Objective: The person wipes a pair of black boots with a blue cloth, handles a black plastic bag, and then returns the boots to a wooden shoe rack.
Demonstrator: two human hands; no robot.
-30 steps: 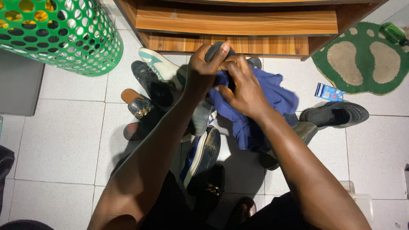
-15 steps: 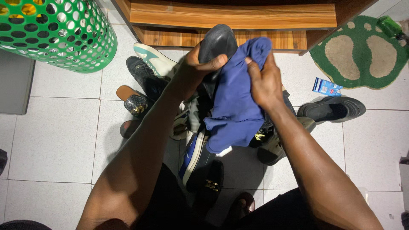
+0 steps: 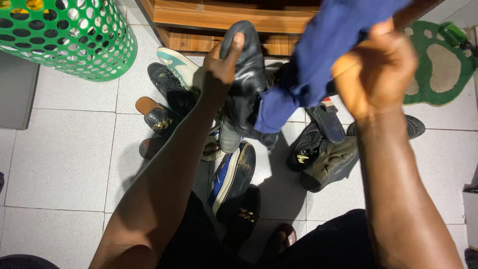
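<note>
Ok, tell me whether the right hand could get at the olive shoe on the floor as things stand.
Probably not at once: the right hand is raised high and closed on the blue cloth. The olive shoe lies uncovered on the tiles below that arm, so the way down looks free once the cloth is let go.

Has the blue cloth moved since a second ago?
Yes. The blue cloth, gripped in the right hand, has risen and swung right; it now crosses the front of the wooden shelf, away from the black shoe in the left hand.
</note>
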